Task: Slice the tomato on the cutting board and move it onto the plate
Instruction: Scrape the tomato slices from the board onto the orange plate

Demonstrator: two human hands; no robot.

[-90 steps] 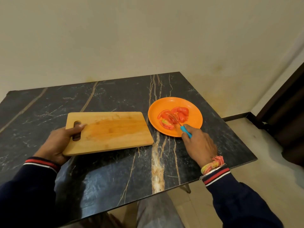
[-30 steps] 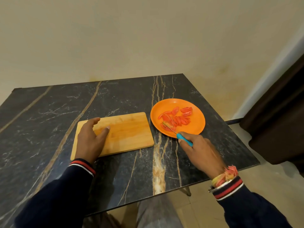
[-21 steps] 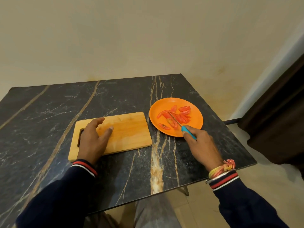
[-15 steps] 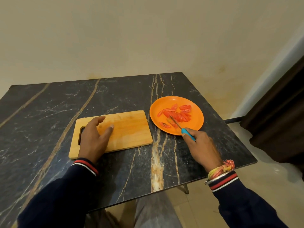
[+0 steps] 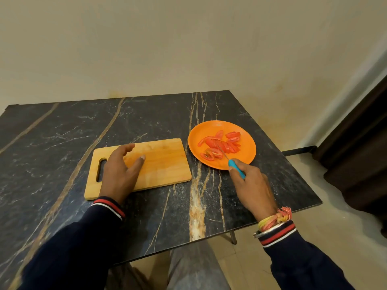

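Observation:
Several red tomato slices lie spread on the orange plate at the right of the table. My right hand grips a small knife with a blue handle; its thin blade reaches in among the slices. The wooden cutting board lies bare to the left of the plate. My left hand rests flat on the board's left part, fingers spread, beside its handle slot.
The dark marble-patterned table stands against a beige wall. Its right edge and front edge are close to my right arm. A dark curtain hangs at the far right above a tiled floor.
My left hand moved from the board's left edge onto its top. The heaped tomato slices got spread out across the plate by the knife, whose blade has shifted slightly among them.

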